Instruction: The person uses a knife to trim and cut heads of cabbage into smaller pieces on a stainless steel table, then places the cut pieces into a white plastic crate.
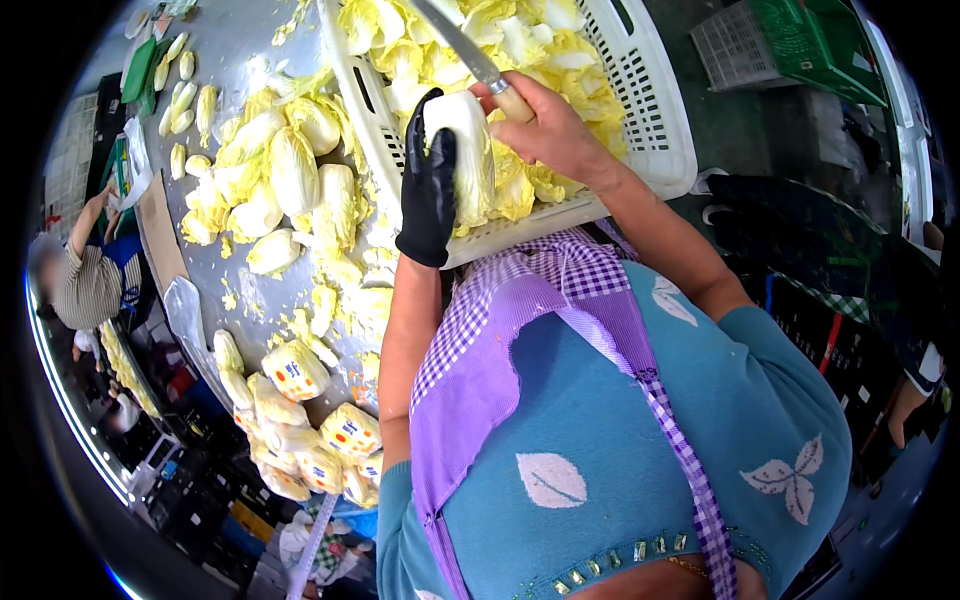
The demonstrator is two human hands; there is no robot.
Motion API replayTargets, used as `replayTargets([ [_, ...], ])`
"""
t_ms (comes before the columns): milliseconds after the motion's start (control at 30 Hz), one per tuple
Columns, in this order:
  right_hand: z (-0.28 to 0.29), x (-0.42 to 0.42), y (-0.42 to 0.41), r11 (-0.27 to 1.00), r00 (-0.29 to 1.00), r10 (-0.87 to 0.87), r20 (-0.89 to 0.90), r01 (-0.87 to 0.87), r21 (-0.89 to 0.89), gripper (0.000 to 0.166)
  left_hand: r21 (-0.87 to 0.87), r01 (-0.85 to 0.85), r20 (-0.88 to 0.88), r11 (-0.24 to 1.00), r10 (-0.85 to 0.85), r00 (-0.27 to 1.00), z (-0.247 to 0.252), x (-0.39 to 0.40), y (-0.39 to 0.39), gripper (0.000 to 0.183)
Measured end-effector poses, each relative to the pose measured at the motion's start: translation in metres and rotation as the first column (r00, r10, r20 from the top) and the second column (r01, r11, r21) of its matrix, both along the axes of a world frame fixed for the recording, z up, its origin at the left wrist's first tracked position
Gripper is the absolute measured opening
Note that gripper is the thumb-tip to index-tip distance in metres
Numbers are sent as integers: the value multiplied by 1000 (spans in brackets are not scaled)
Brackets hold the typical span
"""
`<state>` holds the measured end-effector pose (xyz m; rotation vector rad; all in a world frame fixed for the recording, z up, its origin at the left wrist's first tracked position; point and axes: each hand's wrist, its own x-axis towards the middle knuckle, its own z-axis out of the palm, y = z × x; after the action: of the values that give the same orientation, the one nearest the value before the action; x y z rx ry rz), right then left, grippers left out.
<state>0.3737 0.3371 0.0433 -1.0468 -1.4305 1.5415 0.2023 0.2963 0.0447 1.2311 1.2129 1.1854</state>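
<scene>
My left hand [431,184], in a black glove, is closed around the left side of a napa cabbage [466,161] held upright over a white plastic crate [660,131]. Bare, my right hand [544,124] grips the wooden handle of a knife [465,51], its blade pointing up and to the left. Some right-hand fingers are partly behind the cabbage, so whether they touch it is hard to tell. Loose yellow cabbage leaves [570,67] fill the crate beneath both hands.
Left of the crate, whole cabbages [292,172] are heaped on a metal table [255,300] among leaf scraps. Wrapped cabbages [296,371] are piled nearer. A person [94,285] stands across the table. Green and white crates [810,52] are at the upper right, near another person's legs [795,217].
</scene>
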Motion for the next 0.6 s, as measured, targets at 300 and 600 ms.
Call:
replayTargets([
  [300,-2,-15,-16,989,983,-83,161,61,134,45,-30,-172,-47,985,171,984,-10,-4,-3,43],
  [600,-2,4,-4,960,923,-230,308,163,227,40,7,67,194,998,-67,979,-3,-7,-9,45],
])
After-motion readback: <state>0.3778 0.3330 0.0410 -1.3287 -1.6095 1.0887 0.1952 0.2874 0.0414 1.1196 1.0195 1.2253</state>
